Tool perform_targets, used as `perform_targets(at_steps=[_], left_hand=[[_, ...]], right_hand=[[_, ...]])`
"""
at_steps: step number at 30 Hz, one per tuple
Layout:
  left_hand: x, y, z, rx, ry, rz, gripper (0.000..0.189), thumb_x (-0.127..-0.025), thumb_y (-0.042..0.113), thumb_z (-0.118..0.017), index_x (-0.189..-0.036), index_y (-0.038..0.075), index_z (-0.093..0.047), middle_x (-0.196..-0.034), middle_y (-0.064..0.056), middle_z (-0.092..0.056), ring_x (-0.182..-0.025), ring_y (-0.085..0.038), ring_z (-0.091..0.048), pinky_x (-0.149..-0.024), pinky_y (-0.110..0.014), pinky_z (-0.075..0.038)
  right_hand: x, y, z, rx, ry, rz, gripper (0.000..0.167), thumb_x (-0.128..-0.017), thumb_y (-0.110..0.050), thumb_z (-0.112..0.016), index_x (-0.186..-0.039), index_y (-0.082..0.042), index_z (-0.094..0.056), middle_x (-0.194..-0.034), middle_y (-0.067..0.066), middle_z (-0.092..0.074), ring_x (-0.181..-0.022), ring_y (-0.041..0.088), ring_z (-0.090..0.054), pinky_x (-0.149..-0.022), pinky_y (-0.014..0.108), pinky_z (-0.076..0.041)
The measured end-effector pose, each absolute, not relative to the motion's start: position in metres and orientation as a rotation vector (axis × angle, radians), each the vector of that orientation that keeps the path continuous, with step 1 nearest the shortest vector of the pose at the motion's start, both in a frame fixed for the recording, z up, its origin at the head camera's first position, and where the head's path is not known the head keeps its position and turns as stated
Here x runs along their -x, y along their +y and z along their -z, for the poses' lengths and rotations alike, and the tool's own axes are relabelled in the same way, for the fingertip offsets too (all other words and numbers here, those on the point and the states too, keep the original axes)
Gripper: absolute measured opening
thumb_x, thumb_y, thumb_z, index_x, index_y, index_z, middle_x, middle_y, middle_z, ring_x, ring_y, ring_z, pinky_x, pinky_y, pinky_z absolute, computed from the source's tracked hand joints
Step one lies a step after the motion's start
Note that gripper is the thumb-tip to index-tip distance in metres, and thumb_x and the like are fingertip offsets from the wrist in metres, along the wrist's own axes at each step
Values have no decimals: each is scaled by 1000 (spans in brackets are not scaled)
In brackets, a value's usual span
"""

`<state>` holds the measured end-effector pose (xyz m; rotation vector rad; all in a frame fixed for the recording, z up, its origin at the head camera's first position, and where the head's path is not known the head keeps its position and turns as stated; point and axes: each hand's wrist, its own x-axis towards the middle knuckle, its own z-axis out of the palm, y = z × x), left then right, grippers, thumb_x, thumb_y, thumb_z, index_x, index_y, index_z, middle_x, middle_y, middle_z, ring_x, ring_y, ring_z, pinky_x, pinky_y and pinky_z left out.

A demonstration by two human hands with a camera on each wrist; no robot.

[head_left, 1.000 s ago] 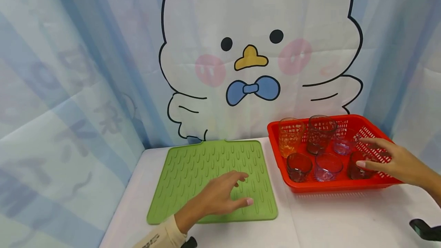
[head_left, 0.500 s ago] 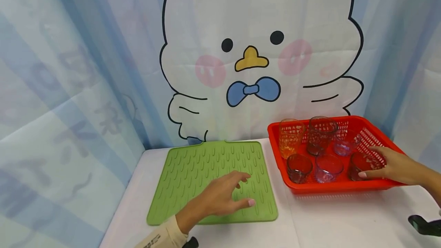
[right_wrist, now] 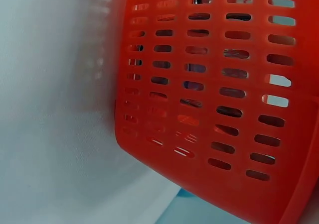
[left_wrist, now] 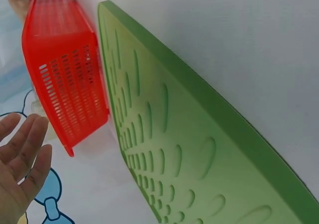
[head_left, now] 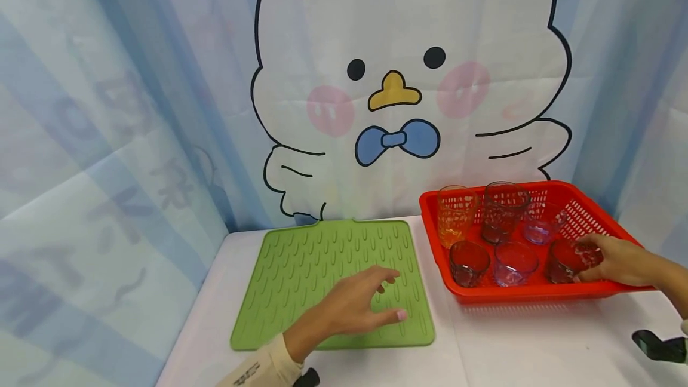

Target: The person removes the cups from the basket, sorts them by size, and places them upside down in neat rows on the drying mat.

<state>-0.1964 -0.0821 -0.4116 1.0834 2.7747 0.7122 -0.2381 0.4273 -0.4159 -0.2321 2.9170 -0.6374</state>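
My left hand (head_left: 357, 303) hovers over the green drying mat (head_left: 290, 279), fingers relaxed and holding nothing; the left wrist view shows the same hand (left_wrist: 20, 164) with its fingers extended. In the red plastic basket (head_left: 516, 298) on the right, my right hand (head_left: 618, 261) grips a dark tinted glass (head_left: 561, 263) at the front right corner, thumb on the near side and fingers on the far side. Its fingertips are partly hidden behind the glass. The basket's slotted wall (right_wrist: 209, 99) fills most of the right wrist view and hides the hold.
Beside the gripped glass stand a purple glass (head_left: 515, 264) and another dark glass (head_left: 469, 264). Behind them are a tall amber glass (head_left: 454, 220), a tall dark glass (head_left: 502, 214) and a purple cup (head_left: 540, 226). A curtain with a cartoon bird (head_left: 403, 184) hangs behind the white table (head_left: 494, 345).
My right hand has lowered into the basket's front right corner, and its fingers have closed round the dark glass. The left hand stays over the mat, drifting slightly right in view.
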Motion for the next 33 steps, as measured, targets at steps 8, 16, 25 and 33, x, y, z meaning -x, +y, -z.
perform_targets(at_steps=[8, 16, 25, 33], left_hand=[[201, -64, 410, -1030, 2776, -765, 65, -92, 64, -58, -144, 25, -50, -129, 9, -62, -108, -4, -62, -82, -23, -53], [209, -37, 408, -1108, 2772, -808, 63, -93, 61, -59, -143, 24, -51, -127, 9, -63, -106, -3, -62, -83, -18, -51], [212, -15, 400, -1138, 2774, -861, 61, -94, 58, -59, -141, 20, -51, -127, 8, -62, -105, -2, -61, -79, -15, -50], [214, -3, 394, -1180, 2788, -939, 59, -96, 55, -59, -140, 16, -54, -127, 5, -62, -104, -1, -57, -78, -14, -48]], right_hand=[[235, 424, 418, 287, 2927, 711, 83, -75, -27, -87, -126, 22, -44, -114, 38, -59, -99, 46, -60, -77, 56, -58], [231, 417, 416, 265, 2947, 762, 81, -78, -30, -86, -128, 20, -46, -113, 35, -61, -97, 42, -60, -75, 54, -59], [223, 406, 400, 171, 3043, 786, 85, -81, -38, -83, -134, 16, -43, -121, 41, -55, -88, 36, -64, -66, 47, -61], [210, 388, 380, 111, 3089, 844, 87, -87, -43, -77, -141, 11, -35, -123, 43, -51, -81, 27, -66, -58, 37, -59]])
